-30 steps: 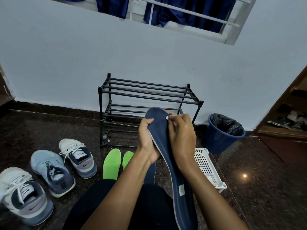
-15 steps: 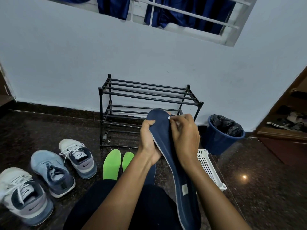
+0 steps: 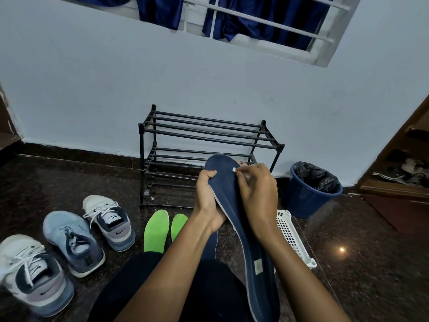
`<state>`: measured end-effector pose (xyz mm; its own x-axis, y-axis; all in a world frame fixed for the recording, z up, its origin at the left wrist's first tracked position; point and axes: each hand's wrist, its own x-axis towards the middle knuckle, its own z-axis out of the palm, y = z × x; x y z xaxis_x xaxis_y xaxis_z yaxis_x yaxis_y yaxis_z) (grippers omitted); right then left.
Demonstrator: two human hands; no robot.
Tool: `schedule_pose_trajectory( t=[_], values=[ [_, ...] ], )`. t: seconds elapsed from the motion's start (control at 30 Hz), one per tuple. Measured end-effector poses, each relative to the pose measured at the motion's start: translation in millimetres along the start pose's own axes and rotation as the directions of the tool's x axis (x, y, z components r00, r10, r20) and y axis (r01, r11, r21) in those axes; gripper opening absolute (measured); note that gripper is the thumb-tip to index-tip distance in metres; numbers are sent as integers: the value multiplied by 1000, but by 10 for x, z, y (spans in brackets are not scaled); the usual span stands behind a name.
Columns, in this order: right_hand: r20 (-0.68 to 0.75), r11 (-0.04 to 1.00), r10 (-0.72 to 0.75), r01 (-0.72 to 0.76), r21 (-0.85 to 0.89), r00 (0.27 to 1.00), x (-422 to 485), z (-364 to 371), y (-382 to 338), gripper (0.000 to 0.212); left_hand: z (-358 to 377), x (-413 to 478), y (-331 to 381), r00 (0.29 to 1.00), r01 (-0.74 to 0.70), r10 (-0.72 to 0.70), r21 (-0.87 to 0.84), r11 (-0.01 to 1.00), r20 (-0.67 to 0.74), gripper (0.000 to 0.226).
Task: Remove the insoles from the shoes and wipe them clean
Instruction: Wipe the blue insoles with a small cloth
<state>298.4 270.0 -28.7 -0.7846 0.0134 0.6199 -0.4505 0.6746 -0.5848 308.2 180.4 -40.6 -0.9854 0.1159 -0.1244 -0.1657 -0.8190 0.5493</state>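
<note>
Over dark floor (image 3: 371, 263), left hand (image 3: 207, 201) grips blue insole (image 3: 228, 194) steady so right hand (image 3: 257, 198) can pinch white wipe (image 3: 234, 169) against it.

From my end the navy insole (image 3: 234, 205) runs off the bottom edge, so no view of its heel. The left hand (image 3: 207, 201) has its fingers tucked behind it. The right hand (image 3: 257, 196) pinches a white scrap (image 3: 234, 169) that's too small to identify. On the floor, a second dark insole (image 3: 210, 245) and one green insole (image 3: 178, 225) are partly hidden behind the left forearm. The white basket (image 3: 292, 235) is half covered by the right arm. The nearest shoe (image 3: 30, 275) is clipped by the left edge.
</note>
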Motion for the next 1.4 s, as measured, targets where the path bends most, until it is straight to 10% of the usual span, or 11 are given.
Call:
schedule_pose_trajectory(
  t=[1.4],
  values=[
    [10, 1000, -16, 16, 1, 1000, -44, 9, -39, 10, -22, 17, -7, 998, 0, 7, 105, 994, -58, 47]
  ],
)
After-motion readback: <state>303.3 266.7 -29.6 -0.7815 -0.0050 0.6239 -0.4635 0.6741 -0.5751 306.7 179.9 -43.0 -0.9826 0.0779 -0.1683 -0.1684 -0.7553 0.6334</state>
